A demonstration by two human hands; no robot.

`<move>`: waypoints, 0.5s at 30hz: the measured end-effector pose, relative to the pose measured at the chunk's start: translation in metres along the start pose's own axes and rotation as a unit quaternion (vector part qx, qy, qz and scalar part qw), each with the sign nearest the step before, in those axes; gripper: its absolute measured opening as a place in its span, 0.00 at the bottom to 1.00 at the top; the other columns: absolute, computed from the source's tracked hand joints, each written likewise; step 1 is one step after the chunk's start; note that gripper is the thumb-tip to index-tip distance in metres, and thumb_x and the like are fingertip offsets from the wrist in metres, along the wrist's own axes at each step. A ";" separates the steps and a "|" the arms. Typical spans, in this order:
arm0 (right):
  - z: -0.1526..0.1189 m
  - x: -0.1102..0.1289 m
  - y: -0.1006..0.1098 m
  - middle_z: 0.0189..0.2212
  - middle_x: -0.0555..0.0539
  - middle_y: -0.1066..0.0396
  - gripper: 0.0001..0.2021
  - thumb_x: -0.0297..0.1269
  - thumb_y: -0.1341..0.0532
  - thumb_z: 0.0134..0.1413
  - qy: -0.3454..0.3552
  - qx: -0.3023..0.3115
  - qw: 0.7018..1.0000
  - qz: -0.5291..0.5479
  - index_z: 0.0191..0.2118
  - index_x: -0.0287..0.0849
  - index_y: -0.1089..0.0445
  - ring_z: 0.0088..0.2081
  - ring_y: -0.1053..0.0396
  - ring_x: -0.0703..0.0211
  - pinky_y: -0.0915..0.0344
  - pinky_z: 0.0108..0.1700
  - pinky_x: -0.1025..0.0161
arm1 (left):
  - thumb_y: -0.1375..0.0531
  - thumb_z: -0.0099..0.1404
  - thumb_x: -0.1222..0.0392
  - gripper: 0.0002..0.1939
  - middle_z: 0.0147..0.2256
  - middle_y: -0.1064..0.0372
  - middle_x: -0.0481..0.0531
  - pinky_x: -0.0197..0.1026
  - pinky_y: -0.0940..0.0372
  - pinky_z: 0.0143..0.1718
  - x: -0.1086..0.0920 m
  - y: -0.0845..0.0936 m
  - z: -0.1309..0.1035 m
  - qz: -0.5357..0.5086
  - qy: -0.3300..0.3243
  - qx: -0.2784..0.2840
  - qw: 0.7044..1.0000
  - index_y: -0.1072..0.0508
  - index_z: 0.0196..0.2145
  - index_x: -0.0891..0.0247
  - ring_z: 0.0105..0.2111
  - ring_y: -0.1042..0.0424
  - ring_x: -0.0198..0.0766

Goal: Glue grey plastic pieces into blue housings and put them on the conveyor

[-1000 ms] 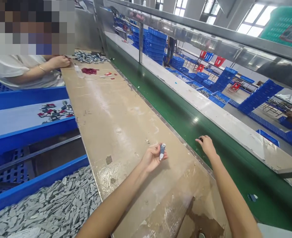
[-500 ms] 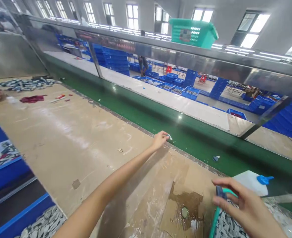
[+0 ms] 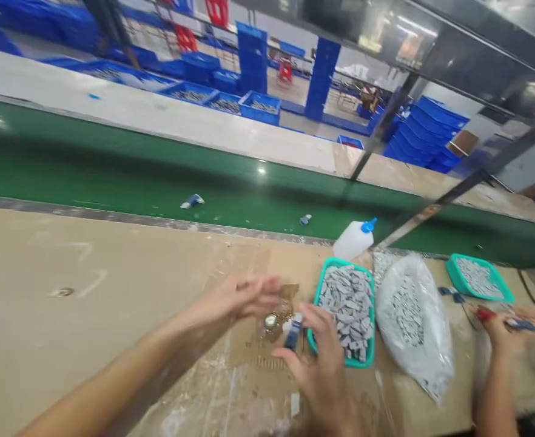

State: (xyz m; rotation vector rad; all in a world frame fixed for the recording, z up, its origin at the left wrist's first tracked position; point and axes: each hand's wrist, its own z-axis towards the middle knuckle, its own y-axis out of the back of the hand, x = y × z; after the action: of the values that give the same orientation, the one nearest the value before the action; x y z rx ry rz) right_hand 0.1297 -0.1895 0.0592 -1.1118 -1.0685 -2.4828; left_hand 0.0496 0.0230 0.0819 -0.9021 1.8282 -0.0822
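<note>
In our right hand (image 3: 324, 358) the thumb and fingers are bent toward each other with a small gap, and they pinch a blue-grey part (image 3: 293, 332) endwise, just to the left of the green basket (image 3: 358, 364). Our left hand (image 3: 244, 297), farther left of the basket, is blurred; its fingers (image 3: 267, 292) reach out nearly straight and spread toward the basket, and we see them gripping nothing.

Between our left hand and the basket, a round disc (image 3: 271, 320) sits on a wet patch of the table (image 3: 31, 303). The basket is filled with grey pieces (image 3: 347, 303). Just behind it we have a white bottle (image 3: 353, 241) with a blue tip, and just to its right a clear bag (image 3: 413, 340) of pieces. Farther right come a tub (image 3: 486, 297) of grey pieces and a co-worker's hands (image 3: 504, 334), holding another blue part (image 3: 520, 325). Beyond the basket runs a green belt (image 3: 135, 173), where two loose parts (image 3: 192, 201) lie well apart, behind and left of the basket.
</note>
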 end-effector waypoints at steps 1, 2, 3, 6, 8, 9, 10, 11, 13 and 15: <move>0.000 0.004 -0.006 0.55 0.42 0.30 0.34 0.34 0.33 0.56 0.002 0.023 1.000 0.002 0.66 0.54 0.44 0.56 0.30 0.48 0.27 0.55 0.51 | 0.28 0.54 0.52 0.28 0.52 0.26 0.65 0.53 0.30 0.47 0.015 -0.008 -0.017 0.019 0.065 0.069 0.995 0.23 0.51 0.65 0.48 0.25 0.58; 0.000 0.008 -0.011 0.56 0.43 0.31 0.37 0.32 0.33 0.56 0.007 0.047 0.999 0.002 0.67 0.54 0.47 0.57 0.31 0.48 0.28 0.57 0.52 | 0.28 0.54 0.53 0.28 0.51 0.25 0.64 0.50 0.30 0.47 0.027 -0.014 -0.031 0.024 0.077 0.085 0.993 0.23 0.52 0.63 0.49 0.25 0.56; 0.000 0.011 -0.014 0.57 0.43 0.32 0.39 0.30 0.34 0.56 0.014 0.069 0.998 0.000 0.69 0.54 0.50 0.59 0.32 0.48 0.29 0.58 0.52 | 0.27 0.53 0.55 0.28 0.48 0.23 0.62 0.47 0.29 0.46 0.036 -0.019 -0.041 0.040 0.079 0.089 0.992 0.23 0.51 0.62 0.47 0.24 0.54; 0.004 0.007 -0.007 0.63 0.42 0.38 0.40 0.32 0.34 0.56 0.040 0.115 0.992 -0.015 0.70 0.52 0.53 0.63 0.36 0.48 0.32 0.60 0.53 | 0.27 0.52 0.59 0.28 0.43 0.21 0.59 0.42 0.29 0.43 0.050 -0.024 -0.047 0.051 0.050 0.046 0.996 0.24 0.51 0.62 0.43 0.22 0.48; 0.012 -0.007 0.012 0.63 0.41 0.38 0.32 0.37 0.35 0.58 0.033 0.101 0.993 -0.049 0.66 0.50 0.43 0.62 0.36 0.48 0.33 0.60 0.52 | 0.27 0.53 0.60 0.27 0.44 0.21 0.60 0.43 0.29 0.44 0.050 -0.019 -0.040 0.025 0.042 0.021 0.999 0.24 0.51 0.62 0.43 0.22 0.48; 0.019 -0.018 0.025 0.61 0.41 0.35 0.23 0.37 0.38 0.61 0.006 0.073 0.993 -0.089 0.61 0.50 0.36 0.61 0.35 0.48 0.33 0.60 0.50 | 0.27 0.53 0.60 0.27 0.45 0.22 0.61 0.44 0.29 0.46 0.050 -0.015 -0.036 0.005 0.036 0.010 0.999 0.24 0.51 0.63 0.43 0.22 0.48; 0.026 -0.031 0.037 0.56 0.41 0.30 0.15 0.37 0.41 0.64 -0.025 0.022 0.989 -0.141 0.55 0.48 0.30 0.58 0.32 0.48 0.33 0.58 0.49 | 0.27 0.53 0.61 0.27 0.45 0.22 0.61 0.45 0.29 0.48 0.049 -0.010 -0.033 -0.015 0.031 0.000 0.999 0.24 0.51 0.63 0.43 0.21 0.49; 0.034 -0.044 0.049 0.50 0.40 0.27 0.13 0.37 0.43 0.65 -0.067 -0.004 0.977 -0.204 0.51 0.46 0.28 0.54 0.30 0.48 0.32 0.56 0.49 | 0.27 0.53 0.62 0.27 0.46 0.22 0.61 0.46 0.29 0.49 0.049 -0.005 -0.031 -0.031 0.025 -0.008 0.999 0.24 0.50 0.63 0.43 0.21 0.49; 0.049 -0.069 0.068 0.44 0.40 0.25 0.11 0.37 0.44 0.64 -0.124 0.027 0.951 -0.283 0.46 0.42 0.26 0.48 0.29 0.48 0.32 0.52 0.49 | 0.26 0.51 0.63 0.27 0.46 0.22 0.60 0.46 0.29 0.50 0.050 0.004 -0.028 -0.058 0.014 -0.021 0.998 0.24 0.49 0.62 0.43 0.21 0.49; 0.062 -0.087 0.074 0.41 0.41 0.24 0.09 0.35 0.40 0.60 -0.136 0.072 0.941 -0.302 0.43 0.42 0.25 0.46 0.29 0.48 0.33 0.51 0.52 | 0.25 0.49 0.63 0.27 0.46 0.22 0.58 0.47 0.29 0.51 0.052 0.011 -0.028 -0.080 0.005 -0.031 0.996 0.25 0.48 0.62 0.44 0.21 0.50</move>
State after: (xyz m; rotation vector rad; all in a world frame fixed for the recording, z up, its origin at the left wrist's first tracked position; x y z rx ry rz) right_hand 0.2583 -0.2071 0.0637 -1.2504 -1.8858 -2.6608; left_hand 0.0120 -0.0106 0.0488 -1.0937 1.7729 -0.1314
